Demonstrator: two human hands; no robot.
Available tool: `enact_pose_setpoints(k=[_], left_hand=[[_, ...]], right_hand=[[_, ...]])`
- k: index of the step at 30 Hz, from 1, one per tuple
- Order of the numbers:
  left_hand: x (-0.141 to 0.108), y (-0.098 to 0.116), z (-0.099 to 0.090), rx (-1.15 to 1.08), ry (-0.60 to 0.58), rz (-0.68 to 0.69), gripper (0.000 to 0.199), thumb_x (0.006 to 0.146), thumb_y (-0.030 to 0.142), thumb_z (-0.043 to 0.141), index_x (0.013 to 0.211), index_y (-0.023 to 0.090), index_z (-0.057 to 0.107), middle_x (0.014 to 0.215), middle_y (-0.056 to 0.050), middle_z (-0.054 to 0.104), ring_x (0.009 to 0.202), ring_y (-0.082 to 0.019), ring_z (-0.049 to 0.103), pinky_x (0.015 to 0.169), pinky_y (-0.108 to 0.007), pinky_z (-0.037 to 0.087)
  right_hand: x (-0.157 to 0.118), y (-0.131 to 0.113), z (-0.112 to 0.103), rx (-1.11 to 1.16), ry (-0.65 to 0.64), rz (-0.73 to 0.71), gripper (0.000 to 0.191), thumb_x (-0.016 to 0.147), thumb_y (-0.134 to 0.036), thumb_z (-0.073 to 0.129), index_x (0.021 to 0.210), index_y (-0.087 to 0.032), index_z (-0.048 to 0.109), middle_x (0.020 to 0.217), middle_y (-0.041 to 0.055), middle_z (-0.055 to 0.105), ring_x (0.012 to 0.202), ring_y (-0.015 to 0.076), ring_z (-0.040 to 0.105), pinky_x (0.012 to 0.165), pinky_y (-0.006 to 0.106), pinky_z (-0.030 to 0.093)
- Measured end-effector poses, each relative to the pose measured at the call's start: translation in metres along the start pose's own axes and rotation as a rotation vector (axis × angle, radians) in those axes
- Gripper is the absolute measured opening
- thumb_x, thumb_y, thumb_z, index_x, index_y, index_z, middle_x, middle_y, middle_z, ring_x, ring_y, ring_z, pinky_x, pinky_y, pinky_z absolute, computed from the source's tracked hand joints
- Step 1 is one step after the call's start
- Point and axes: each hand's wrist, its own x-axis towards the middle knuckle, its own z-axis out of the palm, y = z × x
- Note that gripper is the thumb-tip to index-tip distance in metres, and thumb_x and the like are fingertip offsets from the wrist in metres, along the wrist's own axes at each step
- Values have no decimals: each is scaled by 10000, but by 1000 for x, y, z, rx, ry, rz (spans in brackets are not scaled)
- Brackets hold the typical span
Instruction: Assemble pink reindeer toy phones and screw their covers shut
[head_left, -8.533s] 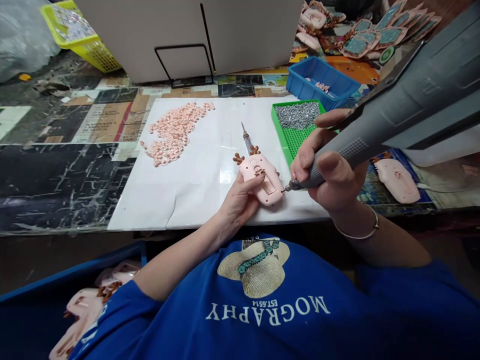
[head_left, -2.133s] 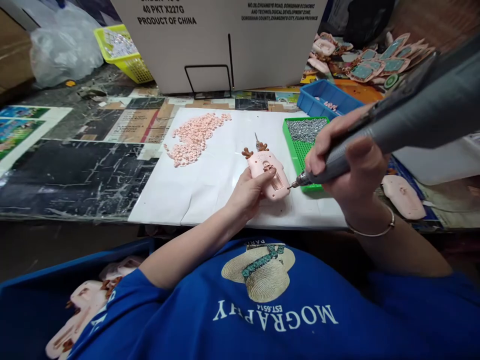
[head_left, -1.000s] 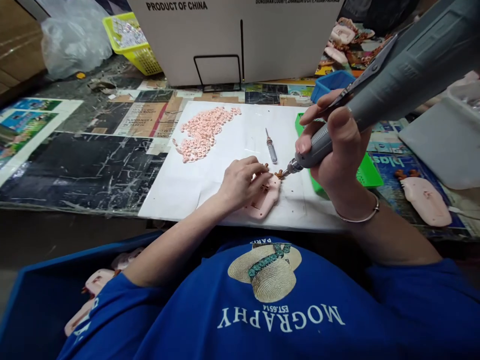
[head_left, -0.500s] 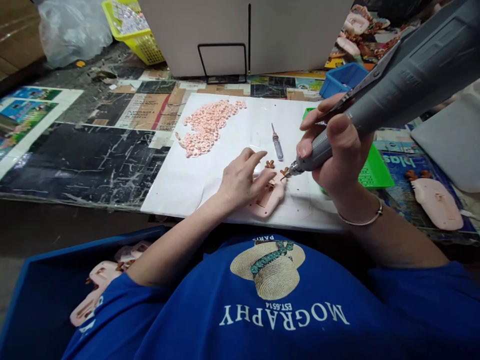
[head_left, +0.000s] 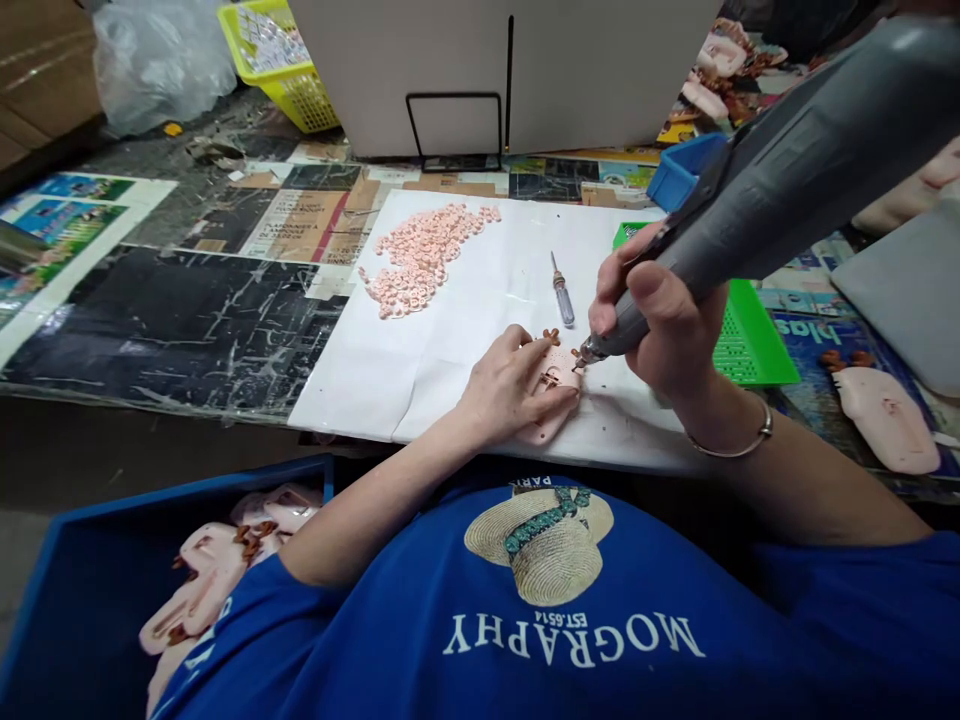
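A pink plastic toy casing [head_left: 564, 365] with brown antler-like pieces [head_left: 551, 337] lies on the white sheet [head_left: 465, 350]. My left hand [head_left: 499, 385] grips it, fingers along its upper left and thumb across its front, hiding part of it. Wrapped round a grey electric screwdriver [head_left: 795, 150], my right hand [head_left: 671, 320] tilts the tool down to the left. Its bit meets the casing's upper right, near an antler; whether a screw sits there I cannot tell. Behind the casing lies a small hand screwdriver [head_left: 562, 300] with a clear handle.
Small pink ring-like pieces [head_left: 420, 260] are heaped on the sheet's left. A green tray [head_left: 757, 340] sits behind my right hand, a blue bin [head_left: 682, 170] beyond. Another casing [head_left: 889, 415] lies far right. More casings fill a blue crate [head_left: 82, 560] at lower left.
My left hand has come down onto the casing, its thumb now across the front. My right hand has lowered slightly, with the electric screwdriver's bit still at the casing's upper right. The view has shifted slightly.
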Motion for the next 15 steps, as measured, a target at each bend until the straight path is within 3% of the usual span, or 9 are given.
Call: enact_pose_setpoints(k=[5,10,15], left_hand=[[-4,7,7,-32,16,25,543,825,529,737,1217,163,659,1064,-93,566,971,-244,585,893,-401,505],[-4,9,8,-41,5,21,586,836,530,735,1268,152,619,1068,-93,572,991,-247,585,895,-398,500],[-3,8,8,-38,-1,13,598,825,516,756,1265,138,615,1074,-97,578,971,-245,585,872,-385,495]], right_hand=[[7,-11,12,7,86,-52,292,751,-530,840,897,-332,681,654,-51,577,425,142,477,413,325,372],[8,-3,14,60,30,-17,189,804,-446,816,913,-332,710,697,-43,602,440,129,487,426,324,394],[4,10,11,44,-1,35,214,798,-441,830,907,-321,691,634,-59,592,443,133,511,425,315,382]])
